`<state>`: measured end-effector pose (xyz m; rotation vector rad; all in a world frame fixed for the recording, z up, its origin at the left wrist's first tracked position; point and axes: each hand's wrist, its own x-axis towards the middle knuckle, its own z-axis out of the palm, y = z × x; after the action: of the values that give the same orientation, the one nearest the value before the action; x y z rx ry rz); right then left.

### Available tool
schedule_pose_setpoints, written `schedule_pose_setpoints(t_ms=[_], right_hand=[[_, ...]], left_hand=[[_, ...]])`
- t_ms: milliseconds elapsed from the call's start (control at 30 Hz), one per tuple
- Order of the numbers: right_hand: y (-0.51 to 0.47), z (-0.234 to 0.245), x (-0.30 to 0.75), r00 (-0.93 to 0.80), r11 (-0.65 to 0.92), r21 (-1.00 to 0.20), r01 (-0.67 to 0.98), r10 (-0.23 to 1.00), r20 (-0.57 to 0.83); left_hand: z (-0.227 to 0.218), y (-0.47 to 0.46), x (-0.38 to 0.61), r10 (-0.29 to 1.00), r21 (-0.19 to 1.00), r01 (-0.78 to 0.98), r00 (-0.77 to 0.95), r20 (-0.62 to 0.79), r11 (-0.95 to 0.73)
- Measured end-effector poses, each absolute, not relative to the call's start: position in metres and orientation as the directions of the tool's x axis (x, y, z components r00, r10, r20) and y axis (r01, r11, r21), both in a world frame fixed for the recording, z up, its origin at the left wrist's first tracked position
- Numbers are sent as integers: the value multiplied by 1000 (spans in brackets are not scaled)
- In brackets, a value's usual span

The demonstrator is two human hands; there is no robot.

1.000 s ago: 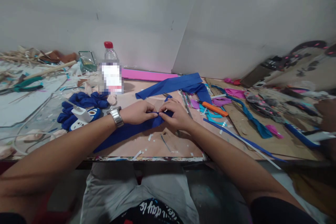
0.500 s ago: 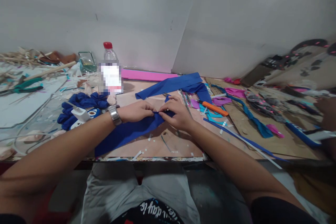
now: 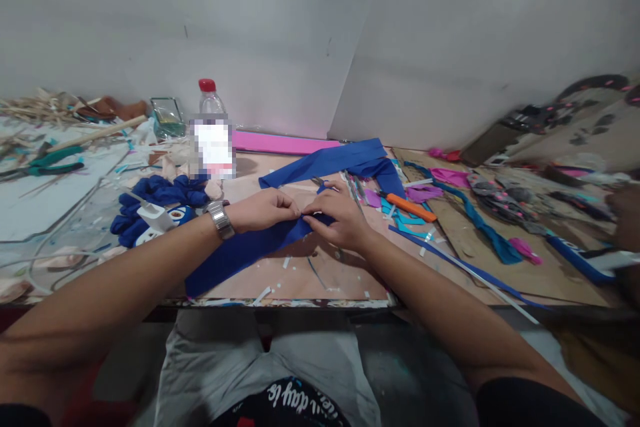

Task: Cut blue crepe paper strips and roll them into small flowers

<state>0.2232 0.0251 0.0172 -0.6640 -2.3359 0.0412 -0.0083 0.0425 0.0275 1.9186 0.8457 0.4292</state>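
A strip of blue fabric (image 3: 250,252) lies slantwise across the table below my hands, its wide end near the front edge. My left hand (image 3: 267,209), with a metal watch on the wrist, pinches the strip's upper edge between thumb and finger. Right beside it, my right hand (image 3: 341,217) pinches the same edge, fingertips almost touching the left ones. Under the right palm the fabric's far end is partly hidden. Behind the hands lies another blue fabric strip (image 3: 325,161), folded over at the right.
An orange utility knife (image 3: 411,207) lies among scraps at the right. Left are gathered blue fabric (image 3: 133,210), a white plug (image 3: 155,215) and green-handled pliers (image 3: 57,161). A red-capped bottle (image 3: 212,103) stands near the wall. Another person's hand (image 3: 625,217) shows at the far right.
Both hands keep their pinch on the blue strip. The strip's wide end has shifted slightly right, and the right hand's fingers have moved a little.
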Motion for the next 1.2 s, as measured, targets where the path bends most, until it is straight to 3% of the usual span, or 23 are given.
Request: schedule_pose_setpoints(t_ms=[300, 567, 667, 900, 1200], right_hand=[[25, 15, 223, -586, 816, -271, 511, 561, 585], [25, 11, 219, -550, 771, -359, 526, 630, 548], [25, 10, 220, -564, 759, -371, 534, 647, 513], [30, 6, 223, -535, 732, -408, 546, 679, 503], [29, 14, 225, -557, 763, -345, 547, 640, 530]], left_hand=[[33, 31, -1, 764, 698, 481, 627, 148, -530], [31, 21, 3, 717, 262, 668, 629, 302, -696], [30, 21, 4, 698, 191, 676, 650, 299, -711], [29, 26, 1, 732, 304, 666, 628, 265, -681], [35, 25, -1, 739, 534, 543, 619, 268, -648]])
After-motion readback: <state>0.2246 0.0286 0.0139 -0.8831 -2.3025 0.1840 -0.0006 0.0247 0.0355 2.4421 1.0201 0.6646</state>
